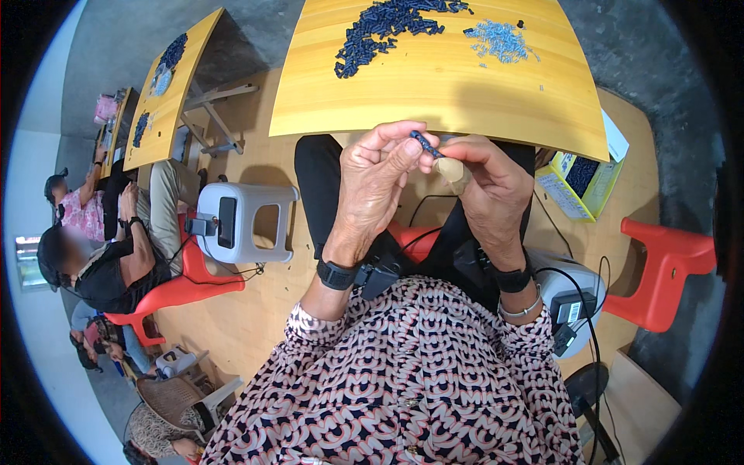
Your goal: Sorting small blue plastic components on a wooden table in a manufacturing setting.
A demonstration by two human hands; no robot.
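Note:
Above my lap, just off the table's near edge, my left hand (374,174) pinches a small dark blue ribbed cylindrical piece (425,142) between thumb and forefinger. My right hand (494,182) is closed at the piece's other end; its thumb and forefinger meet there. A beige wrapping (452,172) covers a digit of the right hand. Whether a smaller part sits in the right fingertips is hidden. On the table (356,108) lie a heap of similar dark blue pieces (380,35) and a pile of small pale blue-clear parts (500,43).
A yellow-sided box of dark pieces (577,182) stands at the table's right. Red stools (663,263) and a grey stool (244,221) flank me, with black cables (597,333) at right. Other people (116,256) sit at the left by another table (174,93).

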